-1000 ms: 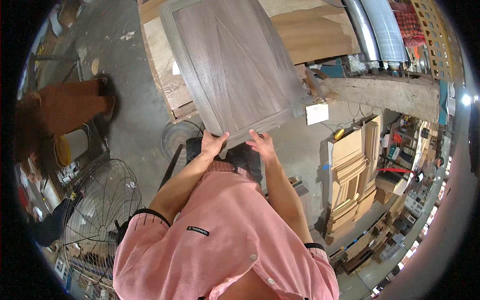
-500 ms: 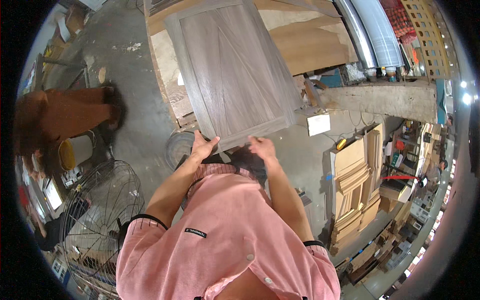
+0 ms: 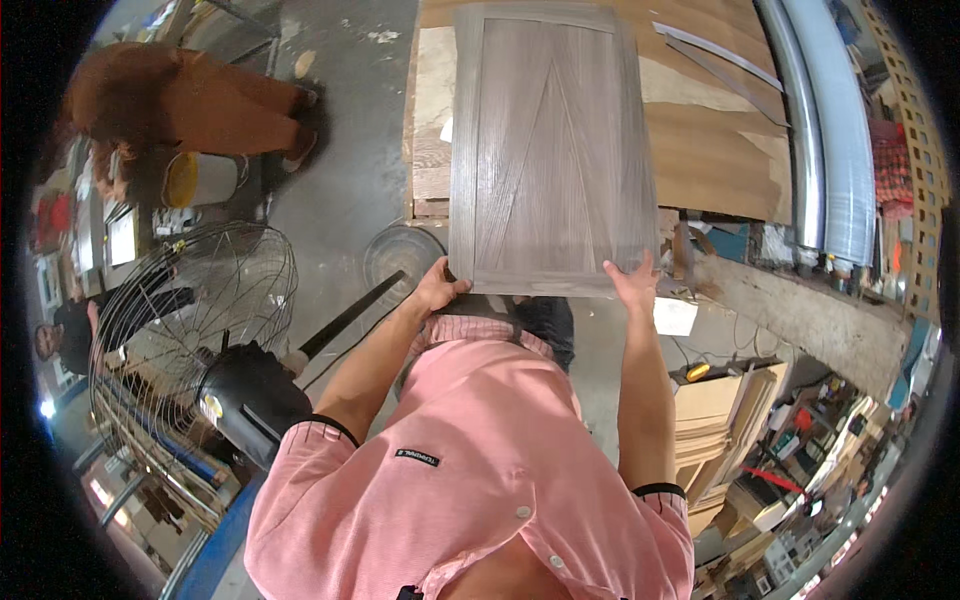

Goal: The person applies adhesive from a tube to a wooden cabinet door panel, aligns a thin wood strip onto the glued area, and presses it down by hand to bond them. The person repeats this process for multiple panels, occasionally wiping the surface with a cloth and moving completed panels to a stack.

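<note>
A grey wood-grain panel (image 3: 550, 160), framed like a cabinet door with slanted boards inside, lies lengthwise away from me. My left hand (image 3: 437, 288) grips its near left corner, thumb on top and the other fingers under the edge. At the near right corner my right hand (image 3: 634, 285) holds the panel, thumb on the face and fingers along the side edge. The panel's far part lies over brown and pale plywood sheets (image 3: 715, 160); its underside is hidden.
A wire cage fan (image 3: 200, 300) stands at my left, its round base (image 3: 395, 255) close to my left hand. Beyond it a person in brown clothing (image 3: 200, 95) stands beside a bucket (image 3: 205, 180). Wrapped rolls (image 3: 840, 130) and stacked boards (image 3: 720, 420) are on the right.
My right hand has moved right and come onto the panel's near right corner. The panel has turned straighter in front of me. My left hand keeps its corner. The view has swung left.
</note>
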Motion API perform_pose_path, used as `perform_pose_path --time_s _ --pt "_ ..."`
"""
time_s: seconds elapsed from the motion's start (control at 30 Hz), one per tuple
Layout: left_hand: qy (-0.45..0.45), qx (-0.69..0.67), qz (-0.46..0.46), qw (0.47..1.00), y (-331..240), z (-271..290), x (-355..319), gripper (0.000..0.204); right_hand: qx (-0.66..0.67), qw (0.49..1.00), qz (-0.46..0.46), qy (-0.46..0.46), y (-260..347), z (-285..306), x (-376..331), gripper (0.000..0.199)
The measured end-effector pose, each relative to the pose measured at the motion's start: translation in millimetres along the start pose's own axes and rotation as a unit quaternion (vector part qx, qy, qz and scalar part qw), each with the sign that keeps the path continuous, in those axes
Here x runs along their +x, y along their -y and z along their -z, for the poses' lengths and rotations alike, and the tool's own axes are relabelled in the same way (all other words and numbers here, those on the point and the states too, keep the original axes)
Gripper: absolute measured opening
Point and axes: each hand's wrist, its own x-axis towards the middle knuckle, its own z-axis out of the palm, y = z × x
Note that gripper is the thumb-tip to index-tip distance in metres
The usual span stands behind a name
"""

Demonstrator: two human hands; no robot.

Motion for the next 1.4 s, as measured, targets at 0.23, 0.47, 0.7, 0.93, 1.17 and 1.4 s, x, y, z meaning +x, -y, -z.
perform_pose_path --time_s 0.23,0.47,0.7,0.93,1.17,1.4 --pt "-0.179 0.068 0.040 0.981 -14.8 -31.4 -6.0 0.070 -0.067 0.994 0.044 0.076 0.8 14.6 8.7 0.128" --pt "-0.192 0.092 0.069 0.975 -34.1 -36.6 -9.0 0.058 -0.002 0.989 0.026 0.149 1.6 16.4 0.9 0.129" --pt "-0.205 0.030 -0.051 0.977 30.1 -30.2 17.6 0.057 0.115 0.984 0.099 0.097 -20.2 -6.6 4.7 0.122" --pt "-0.253 -0.272 -0.027 0.928 43.1 -82.0 -25.8 0.053 0.319 0.931 0.151 0.094 -55.8 -32.9 16.4 0.108" --pt "-0.168 -0.366 -0.041 0.914 52.5 -68.6 -20.5 0.053 0.304 0.937 0.116 0.128 -55.2 -28.4 21.5 0.105" --pt "-0.156 -0.403 -0.085 0.898 60.3 -73.0 -25.9 0.059 0.219 0.955 0.072 0.186 -38.1 -8.8 7.6 0.101"
